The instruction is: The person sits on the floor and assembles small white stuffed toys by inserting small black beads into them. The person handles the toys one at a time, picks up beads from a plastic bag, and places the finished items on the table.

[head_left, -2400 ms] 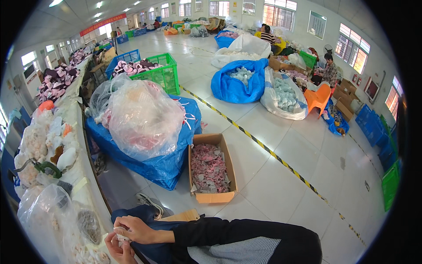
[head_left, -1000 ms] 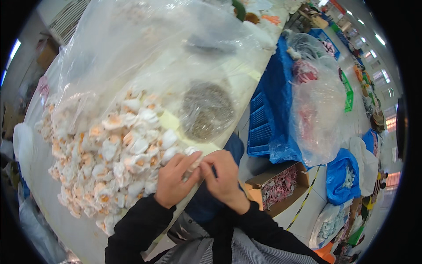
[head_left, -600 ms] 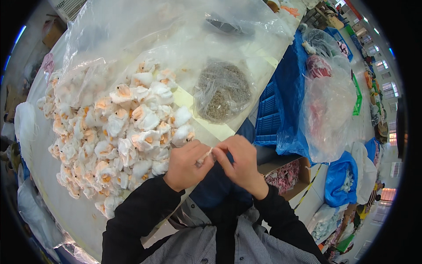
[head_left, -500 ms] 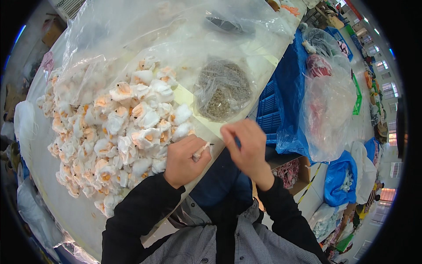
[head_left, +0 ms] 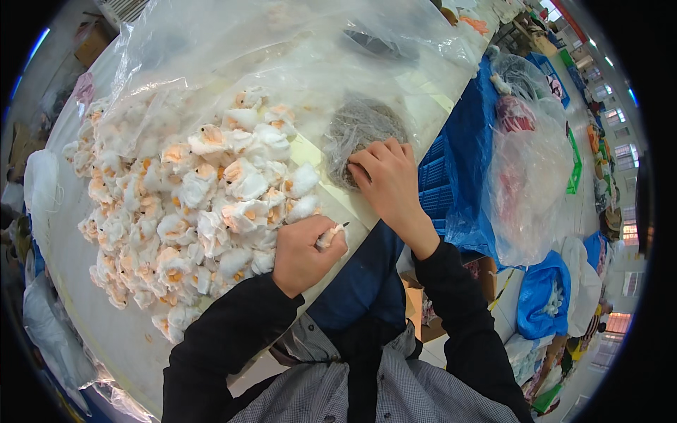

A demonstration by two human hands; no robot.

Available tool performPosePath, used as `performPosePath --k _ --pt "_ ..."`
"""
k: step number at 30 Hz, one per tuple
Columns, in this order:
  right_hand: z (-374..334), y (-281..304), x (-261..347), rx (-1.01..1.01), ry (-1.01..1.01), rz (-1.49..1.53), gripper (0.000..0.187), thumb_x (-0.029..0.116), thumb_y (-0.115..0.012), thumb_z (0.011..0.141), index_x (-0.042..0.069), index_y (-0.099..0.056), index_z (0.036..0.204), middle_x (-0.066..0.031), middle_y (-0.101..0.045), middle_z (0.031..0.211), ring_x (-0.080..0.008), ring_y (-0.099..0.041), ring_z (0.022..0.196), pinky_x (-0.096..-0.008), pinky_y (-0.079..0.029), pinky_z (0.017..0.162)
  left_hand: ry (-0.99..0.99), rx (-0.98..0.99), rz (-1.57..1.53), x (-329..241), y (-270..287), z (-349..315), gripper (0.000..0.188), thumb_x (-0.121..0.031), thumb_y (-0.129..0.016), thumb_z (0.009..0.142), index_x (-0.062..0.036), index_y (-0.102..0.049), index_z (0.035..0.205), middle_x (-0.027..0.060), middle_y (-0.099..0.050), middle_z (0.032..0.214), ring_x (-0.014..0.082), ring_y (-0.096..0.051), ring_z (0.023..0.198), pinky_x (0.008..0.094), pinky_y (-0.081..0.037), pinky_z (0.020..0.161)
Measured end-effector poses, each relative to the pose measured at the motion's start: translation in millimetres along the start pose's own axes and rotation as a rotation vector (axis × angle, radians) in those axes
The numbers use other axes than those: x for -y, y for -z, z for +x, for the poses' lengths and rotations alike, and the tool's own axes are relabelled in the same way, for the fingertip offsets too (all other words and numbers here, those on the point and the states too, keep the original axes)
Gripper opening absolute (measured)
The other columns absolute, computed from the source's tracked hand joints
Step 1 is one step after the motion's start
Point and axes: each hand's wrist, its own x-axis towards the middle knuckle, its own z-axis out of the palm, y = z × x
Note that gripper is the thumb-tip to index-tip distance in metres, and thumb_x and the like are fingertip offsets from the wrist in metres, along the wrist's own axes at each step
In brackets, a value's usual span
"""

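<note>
I'm looking at someone working over a heap of fluffy white pieces with peach patches and small dark dots, spread on a pale table. The left hand is at the near right corner of the heap, its fingers curled into a fist around a small white piece. A thin dark tip pokes out of the piece on the side away from the heap.

The right hand is out to the right of the heap, over the near part of a clear bag of grey-brown stuff. Its fingers bend down against the bag; I can't tell whether they pinch anything.

A yellow strip lies between the heap and the bag. A clear sheet spreads beyond the heap and covers its far edge.

Well to the right of the heap, off the table, I see a blue crate with a blue cover and, past it, a clear sack showing pink inside. Nearer than that, though further right of the heap, is a blue sack.
</note>
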Motion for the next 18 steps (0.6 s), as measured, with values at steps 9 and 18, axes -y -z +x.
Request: performPosePath --k 9,18 --pt "-12.3 33.9 12.8 0.016 -0.351 0.702 0.009 0.005 -0.073 0.090 0.005 -0.075 0.099 -0.0026 -0.070 0.086 -0.0161 -0.063 0.080 -0.0304 -0.049 0.072 -0.022 -0.001 -0.038 3.0 -1.2 1.6 0.009 -0.006 -0.069 0.085 0.0029 -0.066 0.085 0.0124 -0.060 0.072 0.0212 -0.057 0.060 0.0323 -0.045 0.058" --pt "-67.2 39.0 37.7 0.314 -0.793 1.565 0.017 0.009 -0.071 0.099 -0.004 -0.073 0.110 -0.0056 -0.072 0.093 -0.0104 -0.064 0.079 -0.0248 -0.052 0.072 -0.061 0.049 -0.037 3.7 -1.7 1.1 0.007 -0.005 -0.068 0.083 0.0014 -0.066 0.084 0.0124 -0.061 0.072 0.0242 -0.058 0.060 0.0341 -0.045 0.057"
